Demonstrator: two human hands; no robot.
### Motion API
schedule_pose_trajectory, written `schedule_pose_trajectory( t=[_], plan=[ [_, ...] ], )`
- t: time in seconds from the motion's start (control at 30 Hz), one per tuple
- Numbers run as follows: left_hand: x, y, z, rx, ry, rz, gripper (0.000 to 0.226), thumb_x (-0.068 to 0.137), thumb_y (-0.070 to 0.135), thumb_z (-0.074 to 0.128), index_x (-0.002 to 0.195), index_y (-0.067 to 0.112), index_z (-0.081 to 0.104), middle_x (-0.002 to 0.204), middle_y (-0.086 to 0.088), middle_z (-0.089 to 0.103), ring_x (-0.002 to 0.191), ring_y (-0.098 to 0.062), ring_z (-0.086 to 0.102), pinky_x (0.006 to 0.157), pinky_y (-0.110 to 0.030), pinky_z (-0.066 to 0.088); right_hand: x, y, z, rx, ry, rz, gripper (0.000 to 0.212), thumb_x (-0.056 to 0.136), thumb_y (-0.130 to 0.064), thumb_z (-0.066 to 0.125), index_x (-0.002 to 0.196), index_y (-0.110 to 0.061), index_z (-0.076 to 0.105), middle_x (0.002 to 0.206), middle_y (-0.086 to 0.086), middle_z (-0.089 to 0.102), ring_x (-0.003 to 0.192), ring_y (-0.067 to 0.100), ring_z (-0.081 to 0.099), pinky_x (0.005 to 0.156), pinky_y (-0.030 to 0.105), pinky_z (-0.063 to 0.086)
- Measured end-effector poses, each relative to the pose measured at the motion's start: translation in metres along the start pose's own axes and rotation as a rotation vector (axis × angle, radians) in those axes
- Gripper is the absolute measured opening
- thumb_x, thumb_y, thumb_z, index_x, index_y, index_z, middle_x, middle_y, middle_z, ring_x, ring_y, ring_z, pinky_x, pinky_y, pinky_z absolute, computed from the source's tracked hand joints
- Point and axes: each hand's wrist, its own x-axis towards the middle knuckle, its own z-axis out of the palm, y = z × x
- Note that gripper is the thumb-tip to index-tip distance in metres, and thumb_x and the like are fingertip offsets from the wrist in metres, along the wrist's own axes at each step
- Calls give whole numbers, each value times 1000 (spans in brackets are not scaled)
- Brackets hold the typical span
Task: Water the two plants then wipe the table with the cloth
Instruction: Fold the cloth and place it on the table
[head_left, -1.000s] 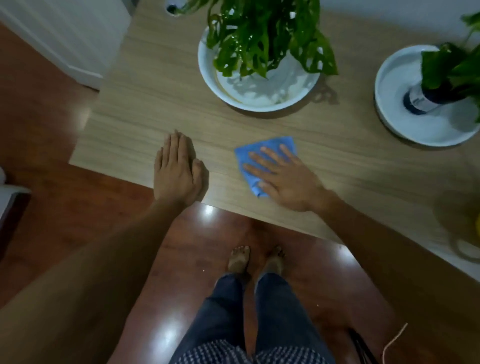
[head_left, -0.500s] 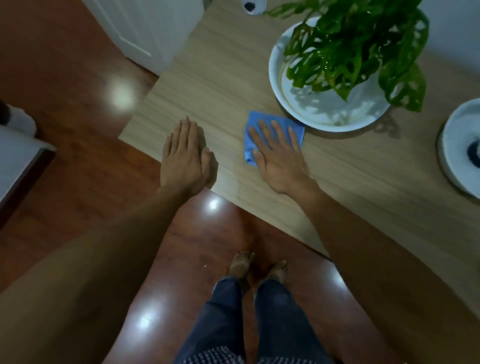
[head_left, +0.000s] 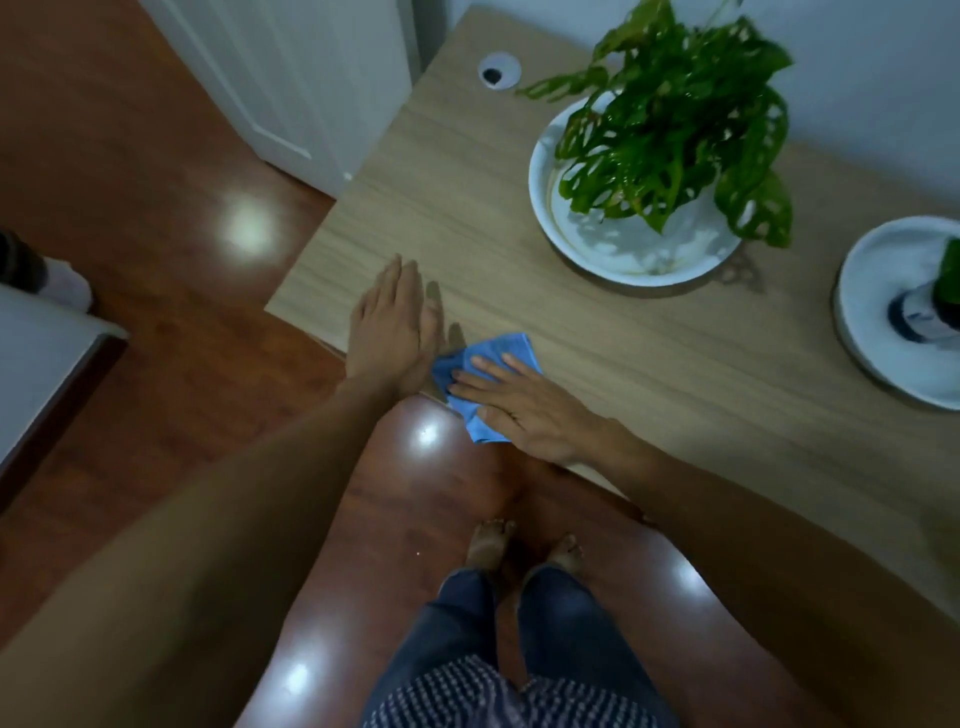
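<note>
A blue cloth (head_left: 491, 352) lies at the front edge of the light wooden table (head_left: 597, 332), one corner hanging over the edge. My right hand (head_left: 519, 405) presses flat on the cloth, fingers spread and pointing left. My left hand (head_left: 392, 327) rests flat on the table's front left corner, its edge touching the cloth. A leafy green plant (head_left: 670, 130) stands in a wide white bowl (head_left: 550, 228) at the back. At the right edge a second plant's dark pot (head_left: 919, 312) sits in a white dish (head_left: 862, 332); its leaves are mostly out of frame.
A round cable hole (head_left: 497, 71) marks the table's far left corner. White door panels (head_left: 291, 88) stand left of the table. Below is glossy brown floor (head_left: 171, 208) with my bare feet (head_left: 519, 545). A white-topped piece of furniture (head_left: 41, 364) sits at far left.
My right hand has dragged the cloth back from beside the plant bowl to the table's front edge, up against my left hand. The view has shifted left and back.
</note>
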Motion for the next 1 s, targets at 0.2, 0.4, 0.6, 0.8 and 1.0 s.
schedule_pose_trajectory(
  t=[0.2,0.4,0.6,0.8,1.0],
  plan=[
    [4,72,3,-442,-118,-31,56,100,43,34,133,9,64,136,-14,65,129,-30,59,112,-40,42,-62,-12,-62,1406,245,830,20,87,-36,62,81,-20,73,82,-2,71,71,11,66,70,29,50],
    [-7,151,10,-947,-562,-292,39,95,51,56,92,16,74,80,3,72,80,-18,68,87,-39,49,-155,1,-90,1968,611,780,40,87,-41,54,80,-13,82,83,3,77,74,22,76,67,28,62],
    [-30,217,32,-992,-890,-201,42,87,47,73,112,14,77,108,0,79,108,-24,73,101,-41,55,-218,9,-93,2104,875,607,82,97,-73,28,100,-13,83,108,10,78,95,29,77,79,41,63],
    [-37,266,58,-893,-788,-85,33,87,39,75,97,8,69,102,-5,74,93,-24,69,81,-39,54,-264,26,-74,1987,857,711,54,100,-48,52,137,-10,65,135,17,66,110,32,70,95,49,55],
    [-59,306,103,-673,-712,116,79,72,69,66,104,-4,64,91,-27,70,76,-27,64,72,-54,54,-324,44,-63,1810,909,1009,26,101,-29,61,123,-16,67,107,9,76,92,26,72,81,43,58]
  ],
)
